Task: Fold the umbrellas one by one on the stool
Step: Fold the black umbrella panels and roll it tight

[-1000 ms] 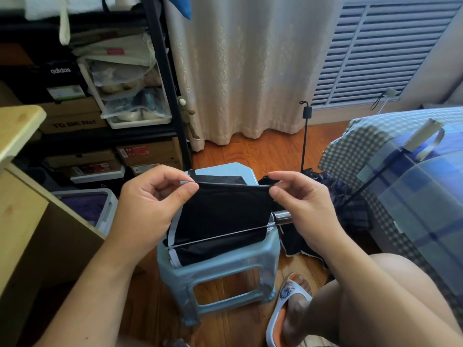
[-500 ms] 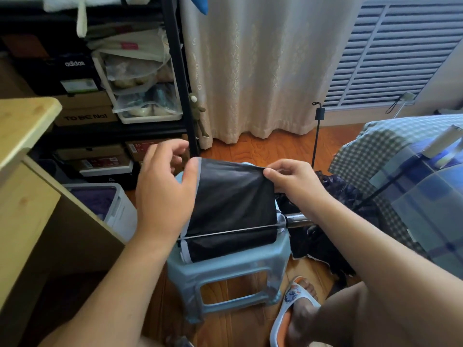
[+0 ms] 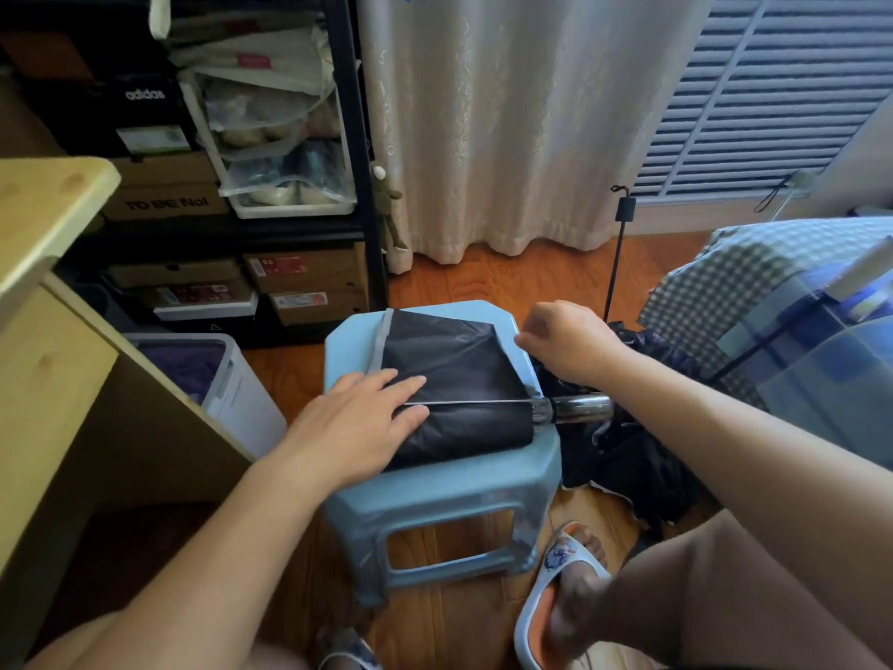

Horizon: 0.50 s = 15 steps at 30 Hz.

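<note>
A black umbrella (image 3: 459,379) lies flat across the light blue plastic stool (image 3: 435,490), its canopy panel folded and a thin metal rib running along it to the chrome shaft (image 3: 577,409) at the right. My left hand (image 3: 360,423) presses flat on the canopy's left end, fingers straight. My right hand (image 3: 570,343) hovers at the canopy's upper right corner, fingers curled; whether it pinches the fabric edge is unclear. More dark umbrella fabric (image 3: 633,456) hangs off the stool's right side to the floor.
A wooden desk (image 3: 53,331) stands at the left with a white bin (image 3: 241,379) beside it. Black shelving (image 3: 357,152) with shoe boxes is behind. A bed (image 3: 754,282) with another blue umbrella (image 3: 831,360) is at the right. My sandalled foot (image 3: 565,582) is below the stool.
The canopy panel I held up between both hands has been laid down flat on the stool. My left hand went from pinching it to pressing flat on it.
</note>
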Each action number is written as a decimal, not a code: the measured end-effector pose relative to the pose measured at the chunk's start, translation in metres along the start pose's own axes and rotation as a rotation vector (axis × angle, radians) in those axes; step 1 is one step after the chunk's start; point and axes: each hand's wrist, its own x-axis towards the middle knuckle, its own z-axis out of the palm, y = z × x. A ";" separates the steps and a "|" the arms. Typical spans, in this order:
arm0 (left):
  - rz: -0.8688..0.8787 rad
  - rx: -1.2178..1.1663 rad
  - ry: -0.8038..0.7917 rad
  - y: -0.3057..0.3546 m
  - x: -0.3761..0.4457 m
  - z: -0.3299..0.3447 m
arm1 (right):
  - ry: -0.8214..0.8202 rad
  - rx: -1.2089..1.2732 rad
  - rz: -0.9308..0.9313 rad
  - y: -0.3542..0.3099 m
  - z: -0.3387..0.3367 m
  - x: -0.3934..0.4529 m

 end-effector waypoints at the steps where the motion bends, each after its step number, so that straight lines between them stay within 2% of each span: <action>1: 0.006 -0.036 -0.005 -0.002 0.003 -0.001 | -0.081 0.030 0.038 0.009 -0.006 -0.015; 2: 0.006 -0.071 -0.006 -0.004 0.007 -0.001 | -0.167 0.121 0.099 0.020 -0.010 -0.030; 4: -0.009 -0.151 -0.001 -0.007 0.013 0.000 | -0.324 0.491 0.266 0.044 -0.009 -0.060; 5: -0.026 -0.193 0.007 -0.009 0.015 0.000 | -0.359 0.688 0.336 0.056 -0.007 -0.070; 7: -0.073 -0.313 0.025 -0.012 0.016 0.001 | -0.308 0.906 0.386 0.075 -0.001 -0.076; 9: -0.165 -0.518 0.070 -0.015 0.014 0.003 | -0.221 0.984 0.402 0.081 0.005 -0.077; 13: -0.439 -1.211 0.204 -0.015 0.004 0.002 | -0.192 1.021 0.489 0.080 0.007 -0.074; 15: -0.485 -1.343 0.175 -0.014 -0.002 -0.001 | -0.188 0.987 0.534 0.078 0.003 -0.071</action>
